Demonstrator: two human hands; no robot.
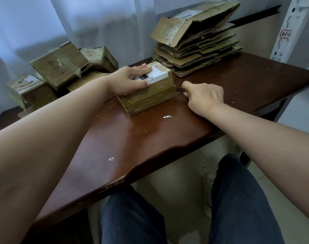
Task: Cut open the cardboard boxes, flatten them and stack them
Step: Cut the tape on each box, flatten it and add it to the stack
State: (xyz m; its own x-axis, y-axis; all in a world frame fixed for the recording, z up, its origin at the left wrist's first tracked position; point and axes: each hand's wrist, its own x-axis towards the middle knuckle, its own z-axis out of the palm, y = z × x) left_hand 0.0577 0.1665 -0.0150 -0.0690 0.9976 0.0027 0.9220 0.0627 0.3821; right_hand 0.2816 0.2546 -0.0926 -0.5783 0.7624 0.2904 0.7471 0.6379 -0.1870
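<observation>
On the dark wooden table (238,80), the left hand (131,80) lies flat with straight fingers atop a taped box (150,92), while the right hand (203,95) pinches a small, blurred tool at the box's right end. That box's long axis runs from near-left to far-right. Flattened cardboard (194,41) is stacked just behind it, and unopened boxes (58,67) are heaped to the left.

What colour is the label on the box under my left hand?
White with a black strip, seen in the head view: label on the box.

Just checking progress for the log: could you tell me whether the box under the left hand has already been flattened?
No, the taped box under the left hand stands full-height and closed on the table.
</observation>
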